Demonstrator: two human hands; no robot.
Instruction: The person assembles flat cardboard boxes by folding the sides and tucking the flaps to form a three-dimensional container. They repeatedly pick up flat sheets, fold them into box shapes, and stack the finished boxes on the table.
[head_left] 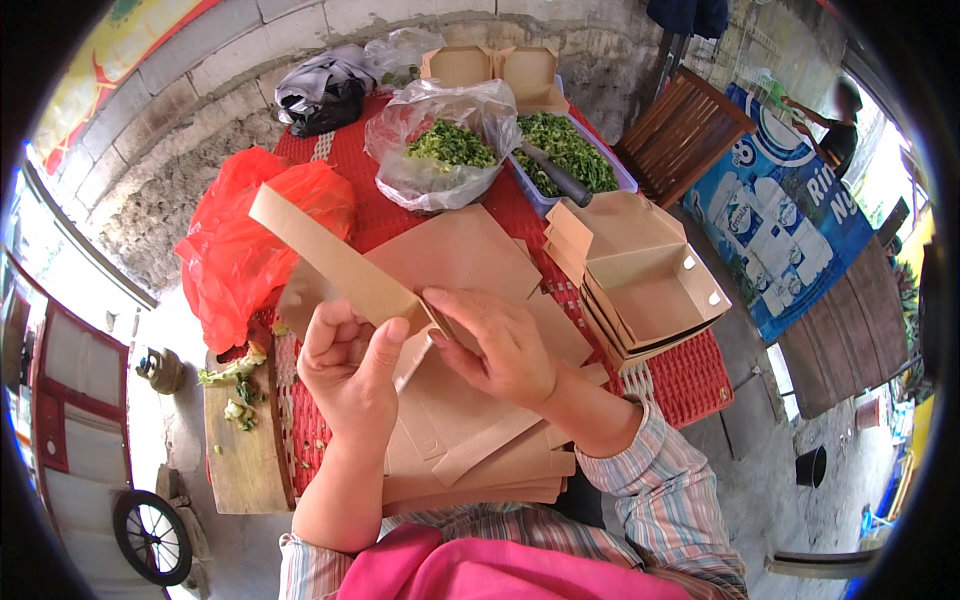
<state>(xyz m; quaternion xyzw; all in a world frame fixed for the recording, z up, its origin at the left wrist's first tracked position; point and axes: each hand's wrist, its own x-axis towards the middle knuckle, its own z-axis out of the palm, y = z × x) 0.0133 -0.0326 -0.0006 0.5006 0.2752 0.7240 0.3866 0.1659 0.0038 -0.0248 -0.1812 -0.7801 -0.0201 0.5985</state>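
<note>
Red table crowded: folded boxes, greens tub, red bag.

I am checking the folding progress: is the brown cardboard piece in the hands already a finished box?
No, still mostly flat. The cardboard piece sticks out as a long strip between the left hand and right hand.

Both hands are working mid-table over the flat cardboard blanks, which are covering nearly all the near table. The left hand and right hand are gripping one cardboard piece that is sticking up-left toward the red plastic bag, blocking the left. The stack of folded boxes is walling off the right. The clear bag of greens and blue tray are closing the far side. Only a thin strip of red mat is lying open, right of the blanks.
</note>
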